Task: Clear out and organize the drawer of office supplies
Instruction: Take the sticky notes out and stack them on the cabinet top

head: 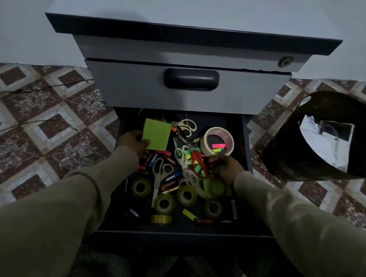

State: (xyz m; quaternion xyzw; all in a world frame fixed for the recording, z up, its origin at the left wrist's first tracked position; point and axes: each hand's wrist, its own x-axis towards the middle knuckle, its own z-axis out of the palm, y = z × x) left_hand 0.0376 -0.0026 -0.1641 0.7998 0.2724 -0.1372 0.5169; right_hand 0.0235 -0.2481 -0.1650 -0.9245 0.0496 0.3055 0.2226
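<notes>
The bottom drawer (190, 232) of a grey cabinet stands pulled out and full of clutter. My left hand (133, 143) pinches a green sticky-note pad (156, 134) at its lower left corner, above the drawer's left side. My right hand (227, 168) grips the handles of red scissors (198, 161) at the drawer's right. A wide roll of masking tape (217, 142) lies behind the right hand. White-handled scissors (159, 176), several small tape rolls (164, 203), batteries (169, 187) and neon page flags (218, 146) are scattered in between.
A black waste bin (311, 152) with white paper inside stands on the patterned tile floor to the right of the cabinet. The drawer above (138, 84) is closed, with a dark handle (191, 79). Thin black wires (35, 90) lie on the floor at left.
</notes>
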